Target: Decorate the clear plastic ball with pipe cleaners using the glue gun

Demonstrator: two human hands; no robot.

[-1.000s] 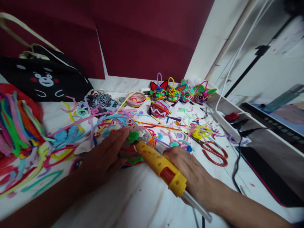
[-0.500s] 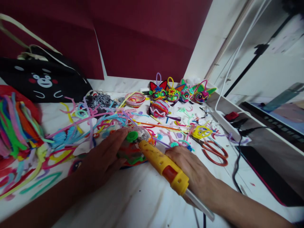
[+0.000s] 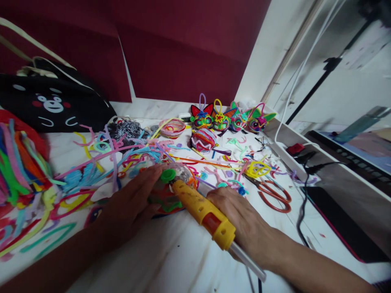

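My right hand (image 3: 236, 217) is wrapped round a yellow glue gun (image 3: 203, 211) with a clear stick poking out of its back end. The gun's tip touches a round, clear-looking piece (image 3: 166, 195) with green and orange strips, beside a green disc (image 3: 168, 176) on it. My left hand (image 3: 134, 199) closes on the left side of this piece, fingers together and thumb below. The hand and the gun hide parts of the piece.
Colourful pipe cleaners (image 3: 82, 175) lie across the table. Orange-handled scissors (image 3: 275, 195) are at the right. Several finished cat-like ornaments (image 3: 221, 118) stand at the back. A black bag (image 3: 55, 101) is back left, a black phone-like slab (image 3: 345, 224) at the right.
The glue gun's tip and my right hand have shifted slightly left, nearer the green disc. My left hand still holds the round piece. The whole view has moved a little.
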